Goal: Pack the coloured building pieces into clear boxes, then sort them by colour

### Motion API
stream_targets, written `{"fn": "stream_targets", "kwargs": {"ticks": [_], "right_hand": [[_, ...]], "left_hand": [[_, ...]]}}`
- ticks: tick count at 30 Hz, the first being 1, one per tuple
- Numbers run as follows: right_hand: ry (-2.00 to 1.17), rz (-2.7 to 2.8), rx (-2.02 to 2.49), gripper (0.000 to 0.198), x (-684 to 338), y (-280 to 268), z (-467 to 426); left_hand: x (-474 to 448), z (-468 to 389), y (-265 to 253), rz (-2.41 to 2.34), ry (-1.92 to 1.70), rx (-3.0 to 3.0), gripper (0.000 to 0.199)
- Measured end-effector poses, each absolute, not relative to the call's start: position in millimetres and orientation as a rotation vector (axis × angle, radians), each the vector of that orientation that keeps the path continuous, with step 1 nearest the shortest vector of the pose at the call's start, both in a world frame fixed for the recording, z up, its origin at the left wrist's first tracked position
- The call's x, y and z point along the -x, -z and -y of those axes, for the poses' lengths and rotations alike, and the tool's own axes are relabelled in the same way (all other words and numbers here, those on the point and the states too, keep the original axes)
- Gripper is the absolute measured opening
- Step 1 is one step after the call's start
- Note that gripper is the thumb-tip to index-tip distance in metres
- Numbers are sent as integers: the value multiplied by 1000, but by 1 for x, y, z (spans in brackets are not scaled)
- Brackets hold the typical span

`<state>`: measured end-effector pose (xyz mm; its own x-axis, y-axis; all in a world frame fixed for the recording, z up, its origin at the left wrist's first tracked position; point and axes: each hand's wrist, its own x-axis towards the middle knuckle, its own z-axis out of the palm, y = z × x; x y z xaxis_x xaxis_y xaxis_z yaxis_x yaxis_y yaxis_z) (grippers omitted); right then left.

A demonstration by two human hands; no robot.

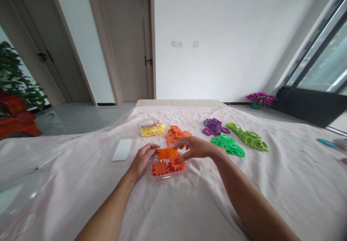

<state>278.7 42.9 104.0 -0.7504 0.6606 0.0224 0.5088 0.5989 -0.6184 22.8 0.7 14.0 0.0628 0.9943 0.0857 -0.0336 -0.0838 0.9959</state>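
orange pieces (pixel 159 168), just beside right fingers (pixel 186 141)

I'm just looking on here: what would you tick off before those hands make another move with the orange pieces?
1. Left hand at the clear container: ok, it is at the left side.
2. Right hand near the container: ok, its fingers are over the far right part.
3. Right hand free of pieces: cannot tell, the fingertips are too close to the orange ones.
4. All orange pieces inside the container: not ok, an orange pile lies beyond it on the cloth.
5. Orange pile apart from the purple pile: ok, cloth shows between them.
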Motion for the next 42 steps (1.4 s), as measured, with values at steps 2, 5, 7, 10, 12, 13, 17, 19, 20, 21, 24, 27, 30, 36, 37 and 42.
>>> {"fn": "stream_targets", "kwargs": {"ticks": [2,5,7,10,12,13,17,19,20,21,24,27,30,36,37,42], "right_hand": [[-807,2474,1027,32,-284,-96,-53],[-513,2286,1231,26,-295,-77,-75],[-316,2223,1327,33,-300,-62,-87],[-163,2255,1341,46,-300,-39,-96],[-100,2287,1355,50,-296,-28,-98],[-71,2292,1374,50,-294,-23,-98],[-28,2294,1409,45,-286,-12,-101],[-35,2289,1387,39,-285,-10,-102],[-38,2282,1374,36,-285,-10,-102],[-41,2275,1361,34,-285,-10,-102],[-73,2229,1351,30,-284,-12,-101],[-190,2107,1360,34,-283,-18,-99],[-464,1946,1254,37,-280,-33,-94],[-943,2032,934,42,-260,-69,-67],[-919,2115,890,42,-255,-71,-61],[-656,2450,691,49,-231,-70,-37]], "left_hand": [[-23,-1,-14,-1102,-1239,-1267,28],[-24,0,-16,-1116,-1236,-1256,28],[-24,0,-18,-1113,-1234,-1259,27],[-24,1,-20,-1110,-1235,-1269,25],[-24,2,-21,-1113,-1232,-1273,25],[-24,2,-21,-1114,-1232,-1274,25],[-24,1,-20,-1104,-1226,-1277,24],[-24,1,-20,-1104,-1223,-1281,23],[-24,1,-20,-1106,-1223,-1286,23],[-24,0,-20,-1110,-1224,-1289,23],[-23,1,-19,-1118,-1223,-1290,23],[-23,1,-17,-1115,-1221,-1289,23],[-22,-1,-14,-1110,-1224,-1298,24],[-22,-5,-9,-1096,-1237,-1277,26],[-22,-5,-10,-1090,-1241,-1273,25],[-23,-1,-20,-1122,-1229,-1300,24]]}}
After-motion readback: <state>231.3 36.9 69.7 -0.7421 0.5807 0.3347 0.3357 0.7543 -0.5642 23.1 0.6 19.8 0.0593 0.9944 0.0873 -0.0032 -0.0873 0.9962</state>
